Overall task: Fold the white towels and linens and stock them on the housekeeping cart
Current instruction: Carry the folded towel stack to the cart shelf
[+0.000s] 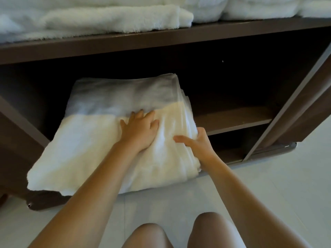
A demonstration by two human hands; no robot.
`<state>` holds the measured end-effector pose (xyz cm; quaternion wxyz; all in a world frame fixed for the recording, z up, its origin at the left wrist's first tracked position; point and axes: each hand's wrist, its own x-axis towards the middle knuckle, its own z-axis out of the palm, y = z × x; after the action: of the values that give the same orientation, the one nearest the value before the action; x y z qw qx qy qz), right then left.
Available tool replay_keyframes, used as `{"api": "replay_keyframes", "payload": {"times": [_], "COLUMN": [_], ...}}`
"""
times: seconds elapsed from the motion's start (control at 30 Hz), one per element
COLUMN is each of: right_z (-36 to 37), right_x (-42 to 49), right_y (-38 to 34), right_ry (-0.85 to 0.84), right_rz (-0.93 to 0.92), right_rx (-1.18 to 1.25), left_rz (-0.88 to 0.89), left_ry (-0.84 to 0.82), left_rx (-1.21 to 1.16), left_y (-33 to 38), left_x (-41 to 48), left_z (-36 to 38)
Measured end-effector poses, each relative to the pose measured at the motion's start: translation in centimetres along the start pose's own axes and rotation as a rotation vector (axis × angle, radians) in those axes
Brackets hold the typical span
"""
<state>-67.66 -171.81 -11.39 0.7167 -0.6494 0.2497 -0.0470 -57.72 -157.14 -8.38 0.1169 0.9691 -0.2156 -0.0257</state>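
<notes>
White linen point(86, 144) juts from lower shelf point(232, 120) of cart point(161, 38); towels point(111, 17) on top.

A thick folded white sheet point(100, 140) lies flat, half inside the lower shelf point(232, 120) of the dark brown cart point(304, 108), its near end jutting out, while fluffy white towels point(111, 18) sit folded on the top shelf point(179, 34).
</notes>
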Motion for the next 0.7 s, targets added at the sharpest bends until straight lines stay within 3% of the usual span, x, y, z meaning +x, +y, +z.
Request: {"api": "replay_keyframes", "payload": {"times": [0.13,0.27,0.4,0.63,0.7], "right_z": [0.9,1.8,2.1,2.4,2.5], "right_x": [0.9,3.0,4.7,5.7,6.1], "right_y": [-2.2,-4.6,-5.3,-5.5,-5.9], "right_ry": [0.085,0.124,0.143,0.083,0.056], "right_rz": [-0.061,-0.093,0.001,0.031,0.026], "right_rx": [0.033,0.013,0.122,-0.017,-0.078], "left_rz": [0.143,0.102,0.192,0.217,0.206], "left_ry": [0.039,0.106,0.179,0.2,0.132], "left_rx": [0.001,0.234,0.414,0.499,0.48], "left_y": [2.0,-0.4,-3.5,-6.1,-6.7], "left_x": [-5.4,-7.6,-7.6,-4.5,-3.8], "left_z": [-1.6,0.1,1.7,1.4,0.4]}}
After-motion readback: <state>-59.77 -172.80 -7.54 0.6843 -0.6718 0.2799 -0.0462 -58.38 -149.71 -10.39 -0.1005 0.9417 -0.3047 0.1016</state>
